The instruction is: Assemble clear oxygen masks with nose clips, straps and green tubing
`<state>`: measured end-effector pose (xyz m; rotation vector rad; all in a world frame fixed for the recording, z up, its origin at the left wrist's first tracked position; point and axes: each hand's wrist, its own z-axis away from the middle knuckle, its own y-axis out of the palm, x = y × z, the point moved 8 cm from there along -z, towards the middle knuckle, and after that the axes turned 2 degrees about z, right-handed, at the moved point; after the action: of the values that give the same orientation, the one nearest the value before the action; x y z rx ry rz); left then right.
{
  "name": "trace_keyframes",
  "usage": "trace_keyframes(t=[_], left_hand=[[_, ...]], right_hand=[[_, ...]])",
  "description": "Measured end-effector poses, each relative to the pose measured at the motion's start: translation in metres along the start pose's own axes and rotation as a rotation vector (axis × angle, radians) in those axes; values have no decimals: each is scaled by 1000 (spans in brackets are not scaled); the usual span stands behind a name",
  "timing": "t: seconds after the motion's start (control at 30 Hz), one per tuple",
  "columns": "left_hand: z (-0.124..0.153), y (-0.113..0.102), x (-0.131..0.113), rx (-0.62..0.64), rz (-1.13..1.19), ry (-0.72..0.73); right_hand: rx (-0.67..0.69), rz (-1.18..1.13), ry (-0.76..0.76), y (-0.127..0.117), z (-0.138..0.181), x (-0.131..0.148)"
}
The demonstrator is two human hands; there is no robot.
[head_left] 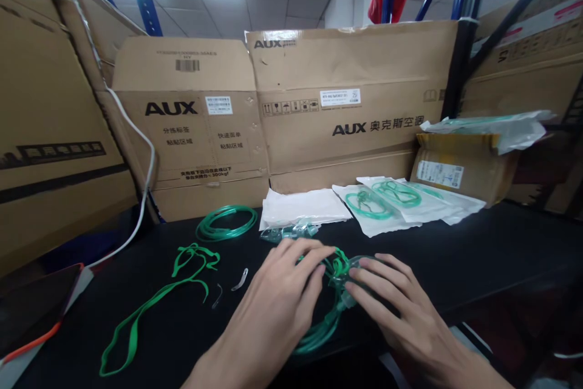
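Observation:
A translucent green oxygen mask (348,298) lies near the table's front edge between my hands, partly covered by fingers. Its green elastic strap (339,263) is bunched on top, and a coil of green tubing (319,337) runs below it. My left hand (282,292) has its fingers and thumb curled together at the strap and tubing on the mask's left. From the right, my right hand (398,298) has its fingers bent over the mask's edge, gripping it. Left of the hands lie loose green straps (136,322) and a small clear curved strip (240,280).
Behind the hands are another clear mask piece (291,231), a coil of green tubing (226,223), a stack of white bags (303,207) and packed tubing sets (394,198). Cardboard panels (337,158) wall the back. A tablet-like device (39,304) sits at left, a carton (460,164) at right.

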<state>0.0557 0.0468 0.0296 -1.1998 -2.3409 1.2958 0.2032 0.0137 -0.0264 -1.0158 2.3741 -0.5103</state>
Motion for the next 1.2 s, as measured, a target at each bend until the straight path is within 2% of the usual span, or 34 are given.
trace_keyframes(t=[0.13, 0.23, 0.4, 0.53, 0.73, 0.9, 1.03, 1.2], left_hand=[[-28, 12, -11, 195, -95, 141], [-39, 17, -14, 281, -164, 233], [-56, 12, -10, 296, -199, 275], [-68, 4, 9, 262, -249, 252], [-72, -29, 63, 123, -212, 69], [-54, -44, 86, 6, 18, -190], [-39, -32, 95, 31, 342, -418], [-28, -8, 99, 113, 719, -577]], right_hand=[[-25, 12, -4, -3, -4, 1], [-23, 13, 5, -4, -6, 2], [-9, 14, 38, -1, -4, 0], [1, 7, 53, 2, -1, -1], [7, 5, 98, 3, -1, -4], [8, -4, 141, 4, -4, -7], [17, -64, 182, 7, -3, -12], [106, -163, 211, 4, -3, -14]])
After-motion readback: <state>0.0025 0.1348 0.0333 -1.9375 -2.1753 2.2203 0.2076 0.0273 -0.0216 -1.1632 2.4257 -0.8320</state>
